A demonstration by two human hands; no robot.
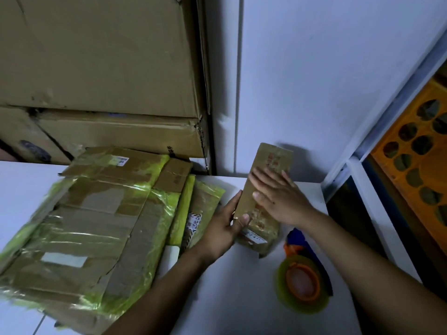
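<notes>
The step in hand looks like sealing a parcel: tape is being smoothed down onto a small cardboard box [272, 163]. The box sits just beyond the tape dispenser [302, 286] and slightly to its left, on the white table [242, 305]. Its long side runs away from the person towards the wall. Its far end seems to be raised off the table, though I cannot tell this for sure.

The left hand [223, 228] grips the box at its near left corner, on the side away from the dispenser. The thumb is curled over the top face and the fingers run along the side. The right hand [278, 197] lies flat on the top face, directly beyond the dispenser. Its fingers are straight and spread, pressing and holding nothing.

The dispenser lies on its side with nobody touching it, its green roll on an orange core facing up and its blue handle pointing towards the box. A stack of flattened cartons [96, 226], banded in yellow-green tape, lies well to the left of the dispenser.

As I judge it, the next move depends on whether every seam is covered, and the underside is hidden. If one is open, the right hand has to come off the box and reach back for the dispenser while the left steadies and turns the box. If all are closed, the box can be set aside, away from the dispenser.
</notes>
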